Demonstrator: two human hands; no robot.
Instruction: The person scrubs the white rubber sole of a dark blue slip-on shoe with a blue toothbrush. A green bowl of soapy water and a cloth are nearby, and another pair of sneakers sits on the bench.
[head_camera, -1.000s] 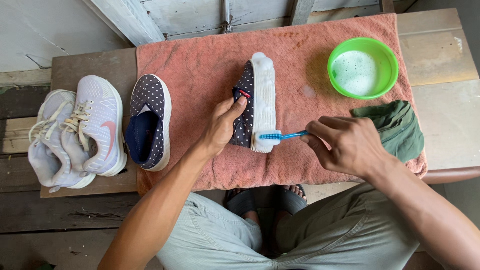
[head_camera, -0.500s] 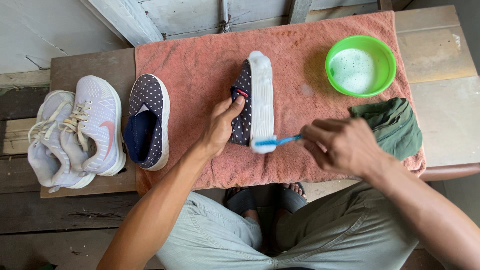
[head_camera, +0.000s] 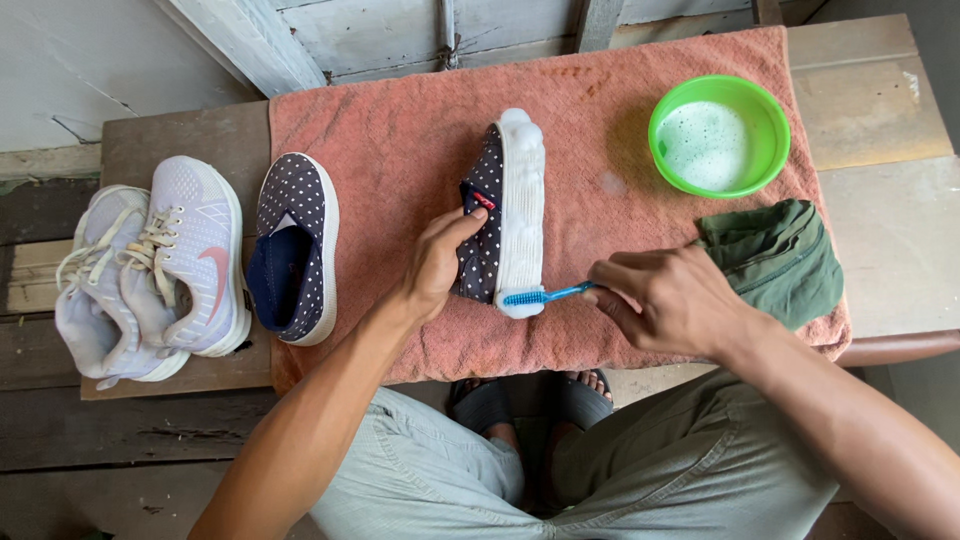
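Observation:
My left hand grips a navy polka-dot slip-on shoe tipped on its side, white sole facing right and covered in foam. My right hand holds a blue toothbrush with its bristle head against the near end of the sole. Both rest over a salmon-pink towel spread on a wooden bench. The matching polka-dot shoe lies upright to the left on the towel's edge.
A green bowl of soapy water stands at the towel's far right. A crumpled dark green cloth lies beside my right hand. A pair of pale grey sneakers sits at the bench's left end. My sandalled feet show below the bench.
The toothbrush head has slid toward me along the sole, from its middle down to the near end. My left hand keeps the shoe steady.

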